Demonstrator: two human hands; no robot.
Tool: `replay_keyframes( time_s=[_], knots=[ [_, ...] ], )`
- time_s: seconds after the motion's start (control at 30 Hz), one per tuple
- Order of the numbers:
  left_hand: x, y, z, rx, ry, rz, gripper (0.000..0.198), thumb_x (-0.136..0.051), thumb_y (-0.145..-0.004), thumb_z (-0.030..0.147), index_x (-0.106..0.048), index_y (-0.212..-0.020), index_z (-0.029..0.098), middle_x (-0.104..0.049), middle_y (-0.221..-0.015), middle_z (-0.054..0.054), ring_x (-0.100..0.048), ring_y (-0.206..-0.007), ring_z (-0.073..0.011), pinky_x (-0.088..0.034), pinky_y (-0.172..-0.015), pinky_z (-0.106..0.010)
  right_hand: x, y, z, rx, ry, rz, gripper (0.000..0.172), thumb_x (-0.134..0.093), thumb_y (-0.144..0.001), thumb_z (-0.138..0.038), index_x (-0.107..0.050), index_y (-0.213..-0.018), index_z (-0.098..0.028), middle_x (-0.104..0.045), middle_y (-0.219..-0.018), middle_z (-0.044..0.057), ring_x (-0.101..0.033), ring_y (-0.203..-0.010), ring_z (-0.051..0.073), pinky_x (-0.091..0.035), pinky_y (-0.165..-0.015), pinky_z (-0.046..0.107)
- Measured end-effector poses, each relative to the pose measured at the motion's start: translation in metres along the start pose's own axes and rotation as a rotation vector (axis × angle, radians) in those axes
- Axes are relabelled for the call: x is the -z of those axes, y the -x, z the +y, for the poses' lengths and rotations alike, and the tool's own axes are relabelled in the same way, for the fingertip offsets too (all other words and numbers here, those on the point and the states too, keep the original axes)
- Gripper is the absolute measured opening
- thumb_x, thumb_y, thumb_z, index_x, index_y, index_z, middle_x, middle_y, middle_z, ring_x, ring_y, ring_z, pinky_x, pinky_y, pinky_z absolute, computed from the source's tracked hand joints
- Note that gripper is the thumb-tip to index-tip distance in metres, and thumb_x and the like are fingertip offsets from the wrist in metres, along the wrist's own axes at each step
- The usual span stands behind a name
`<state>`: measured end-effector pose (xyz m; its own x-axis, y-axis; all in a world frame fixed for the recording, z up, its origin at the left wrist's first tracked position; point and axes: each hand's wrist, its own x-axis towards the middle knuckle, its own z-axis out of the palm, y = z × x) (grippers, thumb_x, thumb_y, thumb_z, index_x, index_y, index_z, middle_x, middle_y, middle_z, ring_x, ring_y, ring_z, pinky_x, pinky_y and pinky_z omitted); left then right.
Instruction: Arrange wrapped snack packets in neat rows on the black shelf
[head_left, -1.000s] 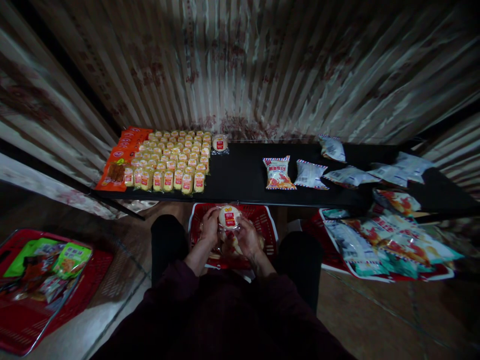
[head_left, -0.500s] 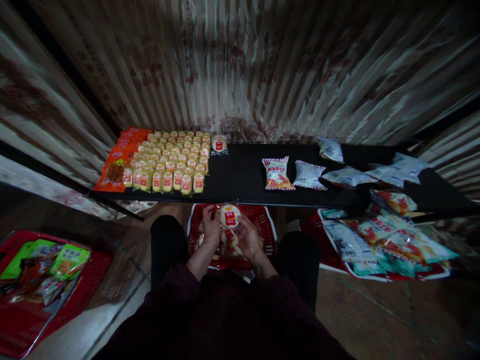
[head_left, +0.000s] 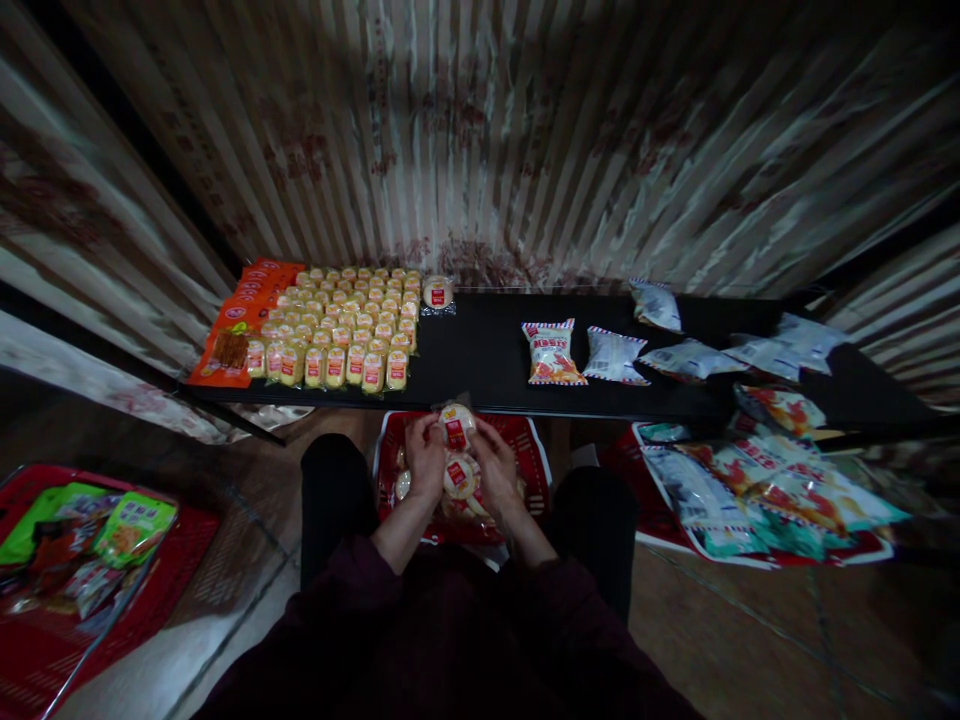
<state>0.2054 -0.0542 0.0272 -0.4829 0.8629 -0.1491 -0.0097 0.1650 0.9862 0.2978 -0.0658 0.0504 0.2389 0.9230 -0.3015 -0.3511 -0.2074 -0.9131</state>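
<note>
Between my two hands is a round wrapped pastry [head_left: 456, 428] with a red label, in clear film, held above a red basket [head_left: 536, 470]. My left hand [head_left: 424, 462] grips its left side, and my right hand [head_left: 495, 465] has its right edge. Below them, more wrapped pastries [head_left: 459, 478] of the same kind lie in the basket, partly hidden by my hands. One more round wrapped pastry [head_left: 438, 293] lies on the black shelf [head_left: 480, 350], beside rows of small yellow wrapped cakes [head_left: 337, 330].
Orange snack packets [head_left: 232, 335] lie at the shelf's left end. White snack bags [head_left: 553, 352] are spread along its right part. A basket of snack bags [head_left: 772, 490] stands at right, another red basket [head_left: 180, 560] with green packets at left. A pleated curtain [head_left: 480, 150] hangs behind.
Both hands have stayed over the basket with the pastry. The pastry has tilted and shifted slightly, and my right fingers have come up along its edge. The view has shifted a little.
</note>
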Motion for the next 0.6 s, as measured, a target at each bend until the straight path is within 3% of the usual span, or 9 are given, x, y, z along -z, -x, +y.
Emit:
replay_keyframes(
  time_s=[0.13, 0.33, 0.6],
  knots=[
    [0.001, 0.007, 0.010, 0.090, 0.153, -0.073, 0.022, -0.055, -0.079, 0.028, -0.068, -0.095, 0.020, -0.065, -0.105, -0.007, -0.058, -0.099, -0.0191, -0.043, -0.092, -0.032, -0.002, 0.003, -0.002, 0.192, 0.231, -0.071, 0.037, -0.066, -0.075, -0.042, -0.067, -0.106, -0.021, -0.071, -0.107, 0.006, -0.066, -0.096, 0.023, -0.052, -0.088, 0.039],
    [0.004, 0.016, 0.038, 0.152, 0.308, -0.173, 0.025, -0.053, -0.081, 0.034, -0.068, -0.094, 0.019, -0.069, -0.102, -0.006, -0.061, -0.096, -0.0181, -0.044, -0.088, -0.029, -0.005, 0.008, -0.004, 0.488, 0.555, -0.126, 0.034, -0.056, -0.083, -0.033, -0.063, -0.115, -0.022, -0.068, -0.114, 0.008, -0.062, -0.105, 0.024, -0.049, -0.095, 0.043],
    [0.003, 0.018, 0.052, 0.251, 0.449, -0.194, 0.033, -0.066, -0.067, 0.038, -0.065, -0.092, 0.018, -0.069, -0.096, -0.004, -0.062, -0.092, -0.0174, -0.044, -0.086, -0.029, -0.011, 0.011, -0.001, 0.808, 0.873, -0.095, 0.037, -0.053, -0.087, -0.030, -0.060, -0.121, -0.018, -0.062, -0.123, 0.013, -0.054, -0.116, 0.026, -0.044, -0.100, 0.047]
  ],
)
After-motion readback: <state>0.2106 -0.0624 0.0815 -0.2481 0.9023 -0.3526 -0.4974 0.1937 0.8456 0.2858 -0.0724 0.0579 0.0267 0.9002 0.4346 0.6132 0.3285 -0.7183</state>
